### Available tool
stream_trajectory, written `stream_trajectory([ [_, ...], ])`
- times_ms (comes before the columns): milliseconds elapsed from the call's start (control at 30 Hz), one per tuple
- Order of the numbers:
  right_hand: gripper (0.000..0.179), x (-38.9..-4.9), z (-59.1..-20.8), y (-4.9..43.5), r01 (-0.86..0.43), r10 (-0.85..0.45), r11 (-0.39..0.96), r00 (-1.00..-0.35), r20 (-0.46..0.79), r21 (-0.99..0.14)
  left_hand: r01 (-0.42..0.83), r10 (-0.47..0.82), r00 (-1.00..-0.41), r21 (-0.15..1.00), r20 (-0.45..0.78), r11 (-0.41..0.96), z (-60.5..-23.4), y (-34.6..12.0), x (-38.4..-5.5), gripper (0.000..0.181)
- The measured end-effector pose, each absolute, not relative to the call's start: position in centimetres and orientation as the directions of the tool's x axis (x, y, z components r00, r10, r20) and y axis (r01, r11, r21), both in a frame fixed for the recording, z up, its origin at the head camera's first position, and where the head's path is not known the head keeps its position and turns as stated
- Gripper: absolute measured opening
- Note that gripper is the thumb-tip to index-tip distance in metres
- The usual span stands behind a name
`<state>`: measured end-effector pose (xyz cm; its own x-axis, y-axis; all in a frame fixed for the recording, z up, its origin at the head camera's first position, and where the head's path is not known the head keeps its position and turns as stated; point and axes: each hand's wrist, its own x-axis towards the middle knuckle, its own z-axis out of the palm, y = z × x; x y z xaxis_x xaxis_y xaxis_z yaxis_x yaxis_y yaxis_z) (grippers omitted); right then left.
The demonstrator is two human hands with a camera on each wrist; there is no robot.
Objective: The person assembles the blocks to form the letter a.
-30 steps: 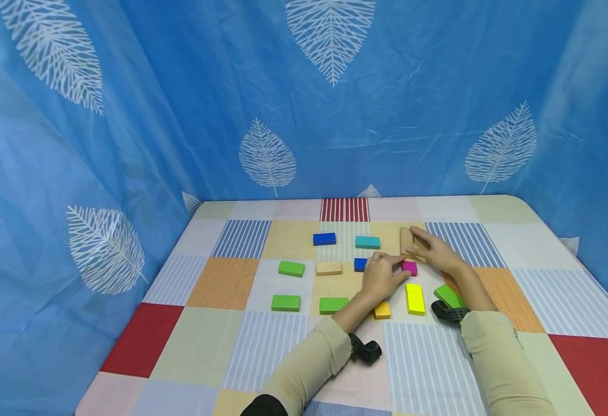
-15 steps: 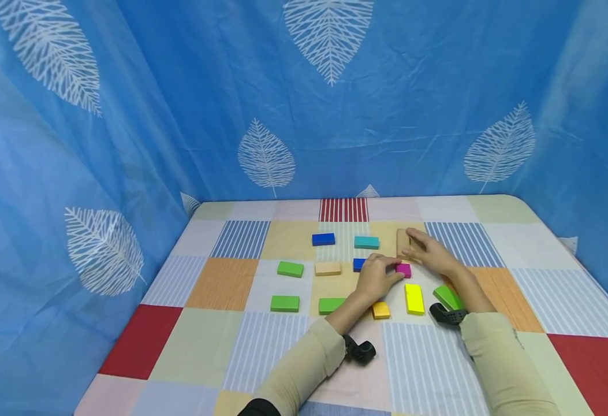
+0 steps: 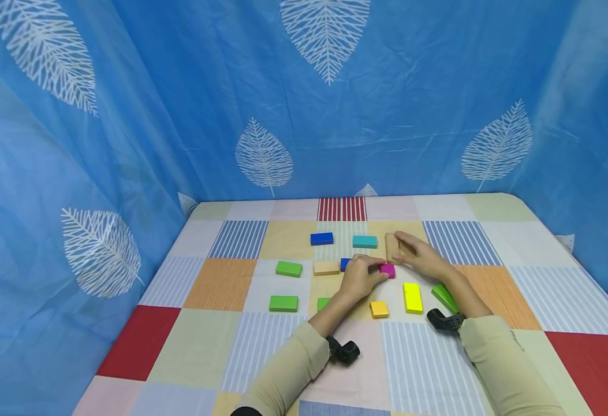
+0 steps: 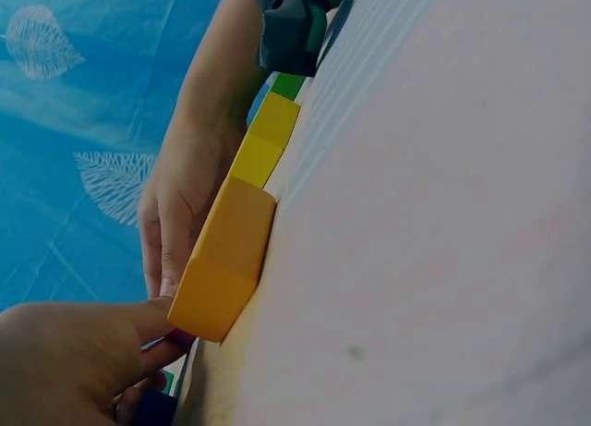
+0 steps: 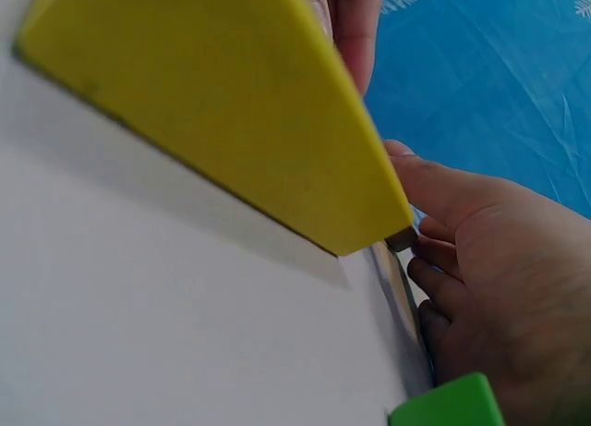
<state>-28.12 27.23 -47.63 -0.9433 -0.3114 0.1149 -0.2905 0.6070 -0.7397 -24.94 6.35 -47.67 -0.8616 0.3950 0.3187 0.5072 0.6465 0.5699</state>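
In the head view my left hand (image 3: 357,280) pinches a small magenta block (image 3: 388,271), index finger on the far side and thumb on the near side. Just beyond it, a natural wood block (image 3: 391,248) is held at its right side by the thumb and fingers of my right hand (image 3: 424,259). A dark blue block (image 3: 344,264) shows partly behind my left hand, against a beige block (image 3: 326,268) to its left. In the left wrist view an orange block (image 4: 226,260) hides part of the fingertips; in the right wrist view a yellow block (image 5: 222,112) does.
Two green blocks (image 3: 288,268) lie at left, another (image 3: 323,303) partly behind my left forearm, one more (image 3: 444,298) beside my right forearm. A blue block (image 3: 321,238) and a turquoise block (image 3: 365,242) lie farther back. A blue curtain (image 3: 304,115) stands behind the patchwork-covered table (image 3: 200,346).
Both hands have moved left together, carrying the magenta block and the wood block along. The partly hidden dark blue block has also shifted left, up to the beige block.
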Motion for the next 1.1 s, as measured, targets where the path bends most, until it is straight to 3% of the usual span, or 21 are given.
stream_trajectory([
  [233,0.07,-28.1,-47.7,27.3,-0.305,-0.339,0.609,-0.935,0.108,-0.732,0.496,0.393,-0.867,0.597,0.306,0.63,-47.6,6.0,-25.0,0.04],
  [467,0.07,-28.2,-47.4,28.0,-0.274,-0.362,0.626,-0.931,0.039,-0.731,0.506,0.401,-0.861,0.607,0.313,0.612,-47.6,5.9,-25.1,0.034],
  [1100,0.067,-28.2,-47.6,28.0,-0.308,-0.39,0.611,-0.919,0.061,-0.73,0.504,0.359,-0.862,0.524,0.357,0.687,-47.8,6.8,-25.3,0.033],
])
